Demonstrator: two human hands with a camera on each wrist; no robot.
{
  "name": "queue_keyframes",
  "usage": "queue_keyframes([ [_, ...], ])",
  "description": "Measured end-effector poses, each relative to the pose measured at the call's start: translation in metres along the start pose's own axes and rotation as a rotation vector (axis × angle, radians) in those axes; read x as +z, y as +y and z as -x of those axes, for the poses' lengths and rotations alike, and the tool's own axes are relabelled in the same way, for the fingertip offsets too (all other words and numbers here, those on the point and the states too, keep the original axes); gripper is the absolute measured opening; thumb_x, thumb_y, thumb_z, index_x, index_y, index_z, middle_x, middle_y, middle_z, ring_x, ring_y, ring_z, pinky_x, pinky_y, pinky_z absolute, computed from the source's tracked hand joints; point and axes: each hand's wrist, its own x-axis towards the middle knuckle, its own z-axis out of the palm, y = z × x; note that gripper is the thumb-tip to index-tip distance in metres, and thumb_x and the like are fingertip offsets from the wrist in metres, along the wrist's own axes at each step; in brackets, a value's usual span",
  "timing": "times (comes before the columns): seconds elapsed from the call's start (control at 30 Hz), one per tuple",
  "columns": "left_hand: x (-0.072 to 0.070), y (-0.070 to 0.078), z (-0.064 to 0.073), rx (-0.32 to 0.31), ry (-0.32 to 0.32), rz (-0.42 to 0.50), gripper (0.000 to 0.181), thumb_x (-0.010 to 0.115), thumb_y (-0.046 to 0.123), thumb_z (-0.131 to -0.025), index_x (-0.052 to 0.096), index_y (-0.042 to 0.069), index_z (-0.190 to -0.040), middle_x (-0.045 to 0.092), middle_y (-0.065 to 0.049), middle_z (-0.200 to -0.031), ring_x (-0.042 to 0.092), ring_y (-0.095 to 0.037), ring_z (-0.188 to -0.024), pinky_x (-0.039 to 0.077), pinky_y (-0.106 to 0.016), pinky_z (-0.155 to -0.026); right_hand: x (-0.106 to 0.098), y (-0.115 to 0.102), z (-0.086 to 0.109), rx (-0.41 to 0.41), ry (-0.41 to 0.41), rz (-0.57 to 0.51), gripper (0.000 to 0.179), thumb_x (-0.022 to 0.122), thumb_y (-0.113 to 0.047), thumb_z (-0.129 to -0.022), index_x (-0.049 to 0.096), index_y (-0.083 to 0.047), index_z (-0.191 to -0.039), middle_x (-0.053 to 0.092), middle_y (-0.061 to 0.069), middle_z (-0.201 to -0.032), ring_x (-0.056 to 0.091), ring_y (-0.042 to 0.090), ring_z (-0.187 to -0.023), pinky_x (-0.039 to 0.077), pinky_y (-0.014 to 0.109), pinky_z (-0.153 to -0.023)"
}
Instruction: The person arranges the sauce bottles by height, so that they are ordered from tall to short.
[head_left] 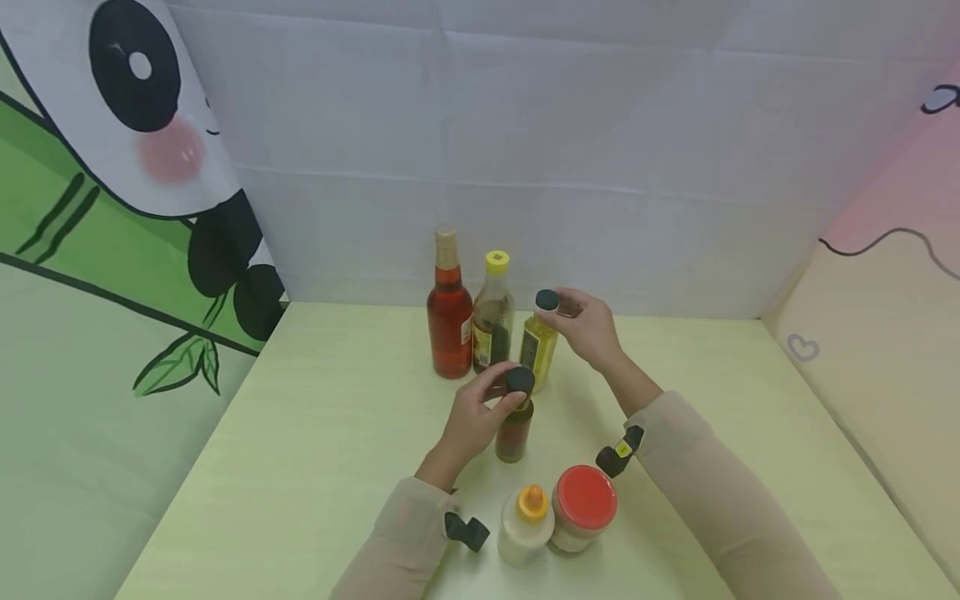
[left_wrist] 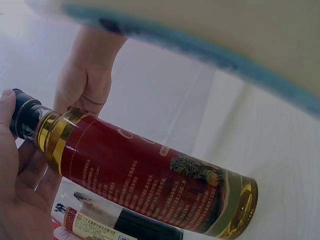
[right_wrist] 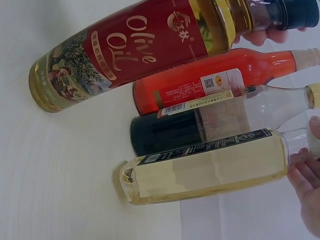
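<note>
My left hand (head_left: 468, 421) grips an olive oil bottle (head_left: 513, 437) by its black cap and neck. Its red label (right_wrist: 135, 50), reading "Olive Oil", faces the right wrist view. Whether its base touches the table I cannot tell. Farther back, my right hand (head_left: 591, 332) holds a square clear bottle of pale yellow oil (head_left: 537, 350) around the neck, under its dark cap. This bottle (right_wrist: 210, 170) has a black label along one side. Left of it stands a half-full bottle of dark liquid (head_left: 492, 321) with a yellow cap, then a bottle of red liquid (head_left: 450, 325).
Near the front of the pale table (head_left: 300, 467) stand a squeeze bottle (head_left: 523, 533) with an orange-yellow tip and a red-lidded jar (head_left: 585, 500), side by side between my forearms. A white backdrop (head_left: 562, 167) rises behind the table, with printed panels at both sides.
</note>
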Motion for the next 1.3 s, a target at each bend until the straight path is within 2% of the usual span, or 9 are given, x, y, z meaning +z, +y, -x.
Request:
queue_keyframes([
  [0.27,-0.001,-0.002,0.001,0.055,0.001,0.006,0.034,0.068,0.016,-0.093,0.059,-0.001,-0.122,0.066,-0.017,-0.112,0.066,-0.029,-0.098,0.055,-0.037,-0.084,0.0,0.0,-0.008,-0.039,-0.036,0.006,0.048,0.075,-0.024,-0.088,0.06,-0.002,-0.129,0.064,0.017,-0.121,0.06,0.032,-0.112,0.049,0.045,-0.092],
  [0.6,-0.001,0.003,0.0,0.034,-0.005,0.014,0.034,0.068,-0.003,-0.089,0.06,-0.002,-0.121,0.065,-0.018,-0.112,0.065,-0.029,-0.099,0.054,-0.038,-0.084,0.001,0.004,-0.017,-0.021,-0.066,-0.004,0.052,0.074,-0.026,-0.089,0.057,-0.003,-0.132,0.063,0.016,-0.123,0.059,0.032,-0.114,0.047,0.046,-0.095],
  [1.0,-0.002,0.005,0.0,-0.005,-0.007,-0.002,0.034,0.068,-0.002,-0.089,0.06,-0.001,-0.122,0.066,-0.017,-0.113,0.065,-0.028,-0.1,0.054,-0.036,-0.086,0.004,0.008,-0.022,-0.019,-0.066,-0.015,0.052,0.074,-0.023,-0.089,0.056,-0.001,-0.133,0.062,0.018,-0.124,0.058,0.033,-0.115,0.048,0.045,-0.095],
  [1.3,0.0,0.004,0.0,-0.023,-0.01,0.007,0.037,0.067,-0.008,-0.087,0.057,-0.008,-0.122,0.064,-0.023,-0.114,0.064,-0.035,-0.101,0.053,-0.044,-0.086,0.006,0.008,-0.024,-0.008,-0.069,-0.023,0.053,0.073,-0.019,-0.09,0.053,0.001,-0.135,0.06,0.02,-0.127,0.057,0.034,-0.117,0.047,0.044,-0.096],
])
